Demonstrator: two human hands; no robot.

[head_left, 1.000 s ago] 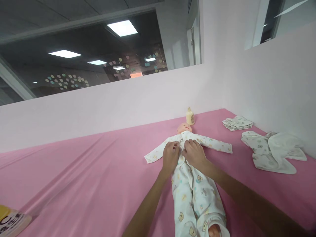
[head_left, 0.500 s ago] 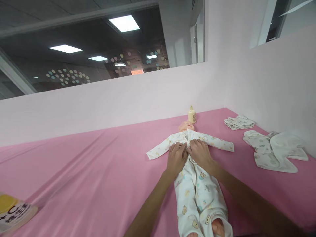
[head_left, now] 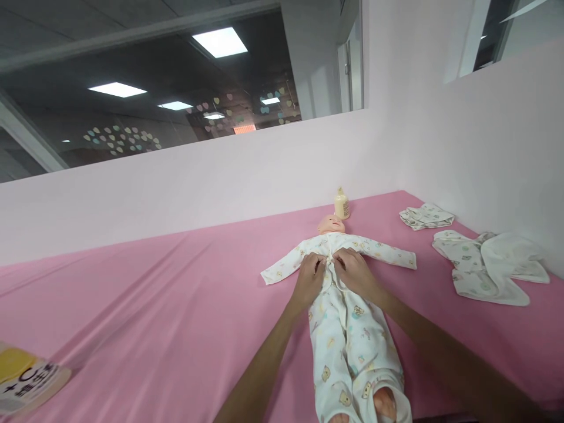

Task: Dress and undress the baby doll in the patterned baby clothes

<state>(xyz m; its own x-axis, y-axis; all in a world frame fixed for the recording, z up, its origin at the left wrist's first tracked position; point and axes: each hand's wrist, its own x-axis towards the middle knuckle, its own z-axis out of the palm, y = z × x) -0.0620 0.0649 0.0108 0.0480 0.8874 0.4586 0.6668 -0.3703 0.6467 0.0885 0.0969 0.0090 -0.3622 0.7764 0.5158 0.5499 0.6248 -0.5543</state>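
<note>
A baby doll (head_left: 331, 224) lies on its back on the pink sheet (head_left: 176, 305), dressed in a white printed onesie (head_left: 352, 341) with the sleeves spread out flat. My left hand (head_left: 309, 280) and my right hand (head_left: 355, 274) rest side by side on the doll's chest. Both pinch the front opening of the onesie, fingers curled on the fabric edges just below the collar. The doll's bare feet (head_left: 382, 403) stick out of the legs near the lower edge.
A cream bottle (head_left: 341, 204) stands behind the doll's head by the pink wall. A small folded garment (head_left: 425, 217) and a larger heap of white printed clothes (head_left: 489, 267) lie at the right. A yellow and white pack (head_left: 24, 379) lies at the far left.
My hands stayed on the doll's chest, shifting slightly along the onesie's front opening. The view moved a little, so the doll's feet show more.
</note>
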